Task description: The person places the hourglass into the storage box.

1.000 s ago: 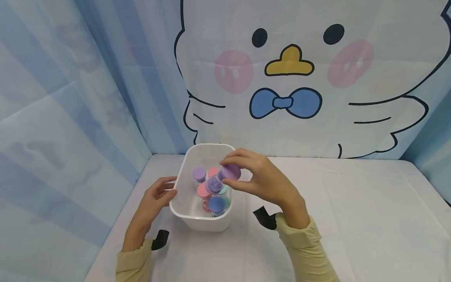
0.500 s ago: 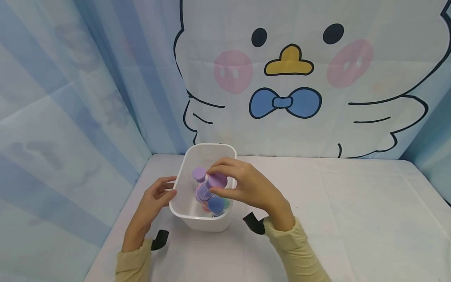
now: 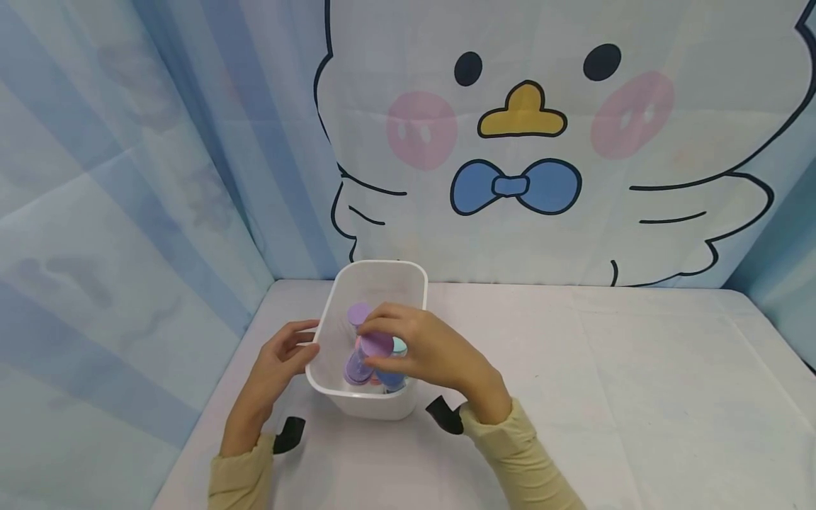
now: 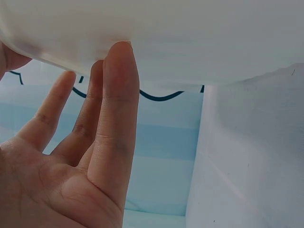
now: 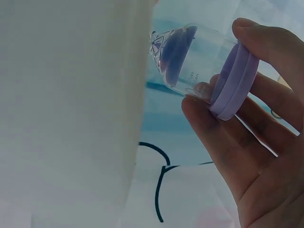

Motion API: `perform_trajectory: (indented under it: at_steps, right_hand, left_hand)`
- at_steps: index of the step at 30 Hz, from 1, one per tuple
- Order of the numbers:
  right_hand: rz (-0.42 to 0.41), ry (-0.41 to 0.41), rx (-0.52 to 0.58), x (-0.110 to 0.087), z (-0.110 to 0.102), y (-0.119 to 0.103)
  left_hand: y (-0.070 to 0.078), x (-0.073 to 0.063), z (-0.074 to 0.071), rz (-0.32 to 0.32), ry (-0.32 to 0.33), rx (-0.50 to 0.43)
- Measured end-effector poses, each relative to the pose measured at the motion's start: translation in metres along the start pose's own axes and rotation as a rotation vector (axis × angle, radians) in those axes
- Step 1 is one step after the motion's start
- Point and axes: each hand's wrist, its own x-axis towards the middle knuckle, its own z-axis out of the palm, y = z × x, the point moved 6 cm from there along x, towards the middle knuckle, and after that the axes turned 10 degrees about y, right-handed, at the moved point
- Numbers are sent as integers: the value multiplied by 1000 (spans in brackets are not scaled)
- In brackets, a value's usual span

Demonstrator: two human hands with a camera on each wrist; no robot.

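Note:
My right hand (image 3: 436, 347) pinches a sand timer (image 5: 190, 64) by its purple cap, thumb and fingers around the cap's edge. The timer is clear, with purple sand in the shown bulb. In the head view it hangs tilted inside a white plastic bin (image 3: 376, 280), its lower purple end toward the front left. My left hand (image 3: 277, 365) is at the bin's left side. In the left wrist view its nearly straight fingers (image 4: 116, 123) touch the outer wall. Other timers lie in the bin: purple-capped (image 3: 359, 313), blue-capped (image 3: 392, 381) and teal-capped (image 3: 399, 346). My right hand partly hides them.
The bin stands on a white-covered table (image 3: 605, 397), left of its middle. Behind is a cloth backdrop (image 3: 523, 234) with a cartoon face. A striped blue curtain (image 3: 140, 283) closes off the left side.
My right hand has moved left and toward me, carrying the purple sand timer deeper over the bin's interior. My left hand and the bin have stayed in place.

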Motion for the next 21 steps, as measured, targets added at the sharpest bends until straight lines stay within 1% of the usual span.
perform_trajectory:
  at_steps: [9,16,21]
  right_hand:
    - [-36,-54,-90,1,18,0]
    - [-30,-100,-101,2,30,0]
    - [-29,-127,-111,2,36,0]
  left_hand:
    - [-1,0,0,-2,0,2]
    - [1,-1,0,10,3,9]
    - [1,-1,0,6,3,14]
